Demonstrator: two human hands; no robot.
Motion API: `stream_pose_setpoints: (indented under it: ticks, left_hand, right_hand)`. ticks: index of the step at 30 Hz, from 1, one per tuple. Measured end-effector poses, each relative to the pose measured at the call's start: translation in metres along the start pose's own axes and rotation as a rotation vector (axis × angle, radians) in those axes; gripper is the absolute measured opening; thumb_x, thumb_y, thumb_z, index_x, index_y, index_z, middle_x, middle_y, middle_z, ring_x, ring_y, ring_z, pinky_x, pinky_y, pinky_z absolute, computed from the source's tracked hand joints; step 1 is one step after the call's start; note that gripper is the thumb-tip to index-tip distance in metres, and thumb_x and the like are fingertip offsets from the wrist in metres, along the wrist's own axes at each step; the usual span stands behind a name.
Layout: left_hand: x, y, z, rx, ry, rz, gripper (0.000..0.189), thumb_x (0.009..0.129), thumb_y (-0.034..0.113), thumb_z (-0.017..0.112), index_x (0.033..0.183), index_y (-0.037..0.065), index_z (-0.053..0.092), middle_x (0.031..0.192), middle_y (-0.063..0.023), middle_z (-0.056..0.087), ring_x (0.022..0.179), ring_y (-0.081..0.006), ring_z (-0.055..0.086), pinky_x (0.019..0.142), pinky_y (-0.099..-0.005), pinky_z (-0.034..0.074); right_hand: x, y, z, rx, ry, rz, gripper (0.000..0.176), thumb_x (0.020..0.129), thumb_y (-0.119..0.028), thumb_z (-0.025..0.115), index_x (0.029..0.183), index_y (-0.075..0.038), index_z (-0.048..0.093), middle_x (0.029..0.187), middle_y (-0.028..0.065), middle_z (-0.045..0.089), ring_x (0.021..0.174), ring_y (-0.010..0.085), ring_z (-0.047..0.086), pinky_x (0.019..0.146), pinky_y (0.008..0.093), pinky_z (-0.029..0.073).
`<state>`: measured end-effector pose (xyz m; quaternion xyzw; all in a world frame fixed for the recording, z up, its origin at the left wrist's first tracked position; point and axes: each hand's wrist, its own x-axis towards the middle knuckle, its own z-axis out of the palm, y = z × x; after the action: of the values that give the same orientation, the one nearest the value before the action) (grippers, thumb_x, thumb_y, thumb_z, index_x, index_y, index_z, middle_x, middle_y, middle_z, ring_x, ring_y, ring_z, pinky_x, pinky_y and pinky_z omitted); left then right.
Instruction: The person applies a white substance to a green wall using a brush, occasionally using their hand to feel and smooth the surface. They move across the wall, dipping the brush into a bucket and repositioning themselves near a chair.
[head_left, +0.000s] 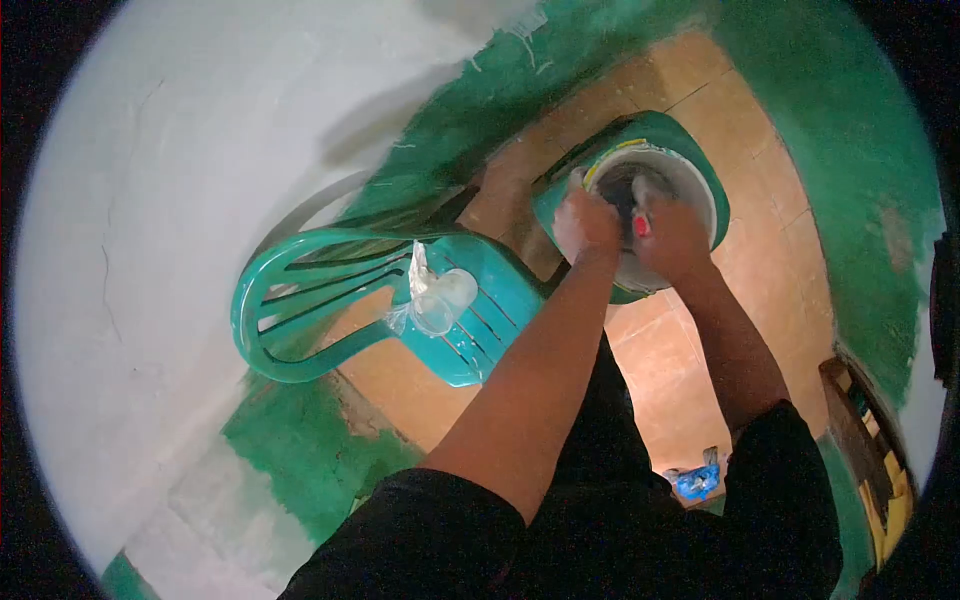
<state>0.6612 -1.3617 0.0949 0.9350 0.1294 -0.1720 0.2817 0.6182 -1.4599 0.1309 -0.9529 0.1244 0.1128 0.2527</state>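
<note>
A round white bucket point(699, 172) with a smeared rim stands on a green stool point(664, 128). Grey material shows inside it, partly covered by my hands. My left hand point(587, 222) is closed at the bucket's near-left rim and appears to grip it. Over the bucket's opening, my right hand point(672, 236) is wrapped round a tool with a red handle end point(641, 225). The tool's lower part is hidden in the bucket and smeared by motion, so its kind cannot be made out.
Left of the bucket is a green plastic chair point(473, 345) with clear plastic containers point(447, 300) on its seat. A blue item point(698, 481) lies on the tiled floor point(650, 345). White-and-green walls point(200, 190) surround the space. A wooden frame point(848, 420) stands at lower right.
</note>
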Motion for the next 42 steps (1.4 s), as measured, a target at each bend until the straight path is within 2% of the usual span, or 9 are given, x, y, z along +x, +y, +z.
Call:
stream_pose_setpoints:
  ticks: [6,12,16,21,28,33,36,37,42]
  left_hand:
    - [0.0,0.002,-0.003,-0.054,-0.05,0.0,0.041,0.076,0.008,0.053,0.115,0.018,0.054,0.096,-0.0171,0.064,0.088,-0.0351,0.062,0.077,-0.0446,0.049]
    - [0.001,0.001,-0.002,-0.074,-0.049,0.005,0.038,0.077,0.01,0.053,0.114,0.018,0.054,0.095,-0.0159,0.064,0.089,-0.0341,0.062,0.077,-0.0439,0.049]
    - [0.0,0.0,-0.003,-0.08,-0.065,-0.009,0.032,0.08,0.015,0.054,0.112,0.019,0.054,0.094,-0.015,0.065,0.086,-0.0345,0.062,0.073,-0.0446,0.049]
    - [-0.002,0.001,-0.002,-0.072,0.002,0.043,0.03,0.081,0.017,0.054,0.111,0.018,0.054,0.093,-0.0154,0.065,0.084,-0.0349,0.062,0.07,-0.0455,0.049]
    - [0.0,-0.002,-0.001,-0.011,-0.075,0.005,0.03,0.082,0.012,0.052,0.111,0.017,0.054,0.095,-0.0157,0.064,0.087,-0.0355,0.061,0.075,-0.0446,0.049]
    - [-0.004,0.01,-0.008,-0.077,-0.041,-0.027,0.031,0.081,0.01,0.053,0.112,0.015,0.054,0.097,-0.0167,0.064,0.088,-0.0354,0.061,0.076,-0.0446,0.049]
    - [-0.005,0.008,-0.009,-0.078,-0.052,-0.026,0.031,0.08,0.01,0.053,0.112,0.013,0.054,0.099,-0.0172,0.063,0.09,-0.0349,0.06,0.077,-0.0444,0.048]
    - [-0.004,0.006,-0.007,-0.077,-0.051,-0.011,0.032,0.08,0.01,0.054,0.111,0.012,0.054,0.099,-0.0173,0.062,0.091,-0.0349,0.06,0.077,-0.0442,0.048]
    - [-0.001,0.004,-0.003,-0.043,-0.033,0.015,0.033,0.078,0.008,0.055,0.111,0.01,0.054,0.101,-0.0177,0.061,0.093,-0.0346,0.059,0.079,-0.0439,0.047]
  right_hand:
    - [-0.001,0.01,0.03,-0.213,-0.217,0.163,0.022,0.073,-0.014,0.061,0.088,0.001,0.058,0.081,0.0215,0.063,0.077,0.0367,0.062,0.071,0.0451,0.049]
    - [0.009,0.009,0.032,-0.074,0.131,0.115,0.029,0.073,-0.015,0.059,0.097,0.002,0.058,0.079,0.0211,0.063,0.073,0.0379,0.062,0.071,0.0453,0.049]
    - [0.013,0.005,0.022,-0.072,-0.054,0.078,0.039,0.072,-0.016,0.06,0.107,0.0,0.056,0.081,0.0208,0.063,0.077,0.038,0.061,0.073,0.0445,0.049]
    - [0.02,0.036,0.021,-0.142,-0.179,-0.436,0.037,0.069,-0.016,0.062,0.104,-0.006,0.059,0.083,0.0189,0.064,0.08,0.0363,0.062,0.067,0.0444,0.05]
    - [0.012,0.026,0.009,-0.33,-0.305,-0.089,0.029,0.071,-0.015,0.061,0.097,-0.002,0.062,0.088,0.0229,0.062,0.078,0.0379,0.062,0.071,0.0476,0.048]
    - [-0.009,0.019,0.024,0.125,-0.175,0.199,0.046,0.064,-0.03,0.072,0.098,-0.002,0.06,0.083,0.0233,0.063,0.082,0.0368,0.062,0.074,0.0429,0.05]
    - [-0.018,0.026,0.069,0.348,0.085,0.185,0.054,0.061,-0.035,0.075,0.1,-0.001,0.06,0.09,0.0251,0.062,0.09,0.0386,0.06,0.081,0.0432,0.048]
    - [-0.015,0.023,0.054,0.498,-0.08,0.222,0.055,0.063,-0.032,0.073,0.106,0.0,0.058,0.095,0.0261,0.061,0.094,0.0388,0.059,0.084,0.0432,0.046]
    - [0.008,0.037,0.035,0.221,-0.051,0.136,0.039,0.069,-0.024,0.067,0.097,0.002,0.058,0.092,0.0238,0.062,0.089,0.0383,0.06,0.078,0.0464,0.046]
